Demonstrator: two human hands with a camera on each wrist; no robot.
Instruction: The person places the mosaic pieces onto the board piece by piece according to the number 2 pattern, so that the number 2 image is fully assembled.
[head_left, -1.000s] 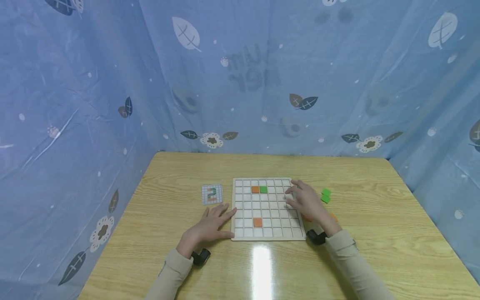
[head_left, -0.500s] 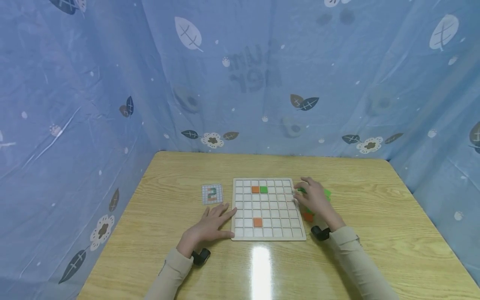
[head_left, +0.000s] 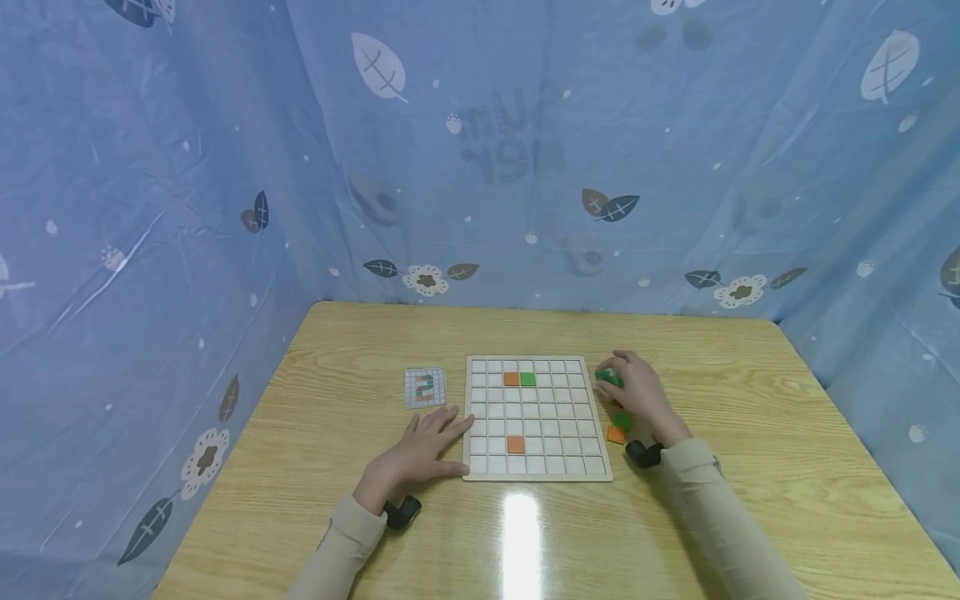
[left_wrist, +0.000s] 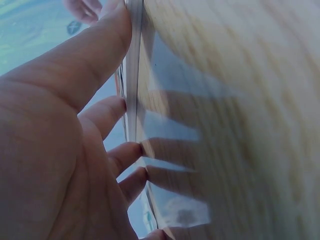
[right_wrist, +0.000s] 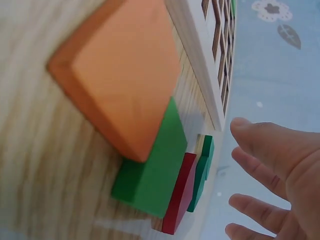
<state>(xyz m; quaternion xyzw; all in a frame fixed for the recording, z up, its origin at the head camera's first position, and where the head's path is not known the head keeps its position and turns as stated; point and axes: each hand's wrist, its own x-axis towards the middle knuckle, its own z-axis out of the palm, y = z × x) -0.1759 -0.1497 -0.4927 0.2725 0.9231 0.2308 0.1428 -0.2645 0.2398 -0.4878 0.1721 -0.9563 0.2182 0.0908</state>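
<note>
Now right hand off board.

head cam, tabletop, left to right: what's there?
Pattern card → left hand, resting at the board's left edge → grid board, with its orange and green tiles → loose orange tile beside the board's right edge → right hand over the loose tiles.

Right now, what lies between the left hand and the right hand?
The white grid board, seen in the head view; the left hand rests on its left edge, the right hand just off its right edge.
</note>
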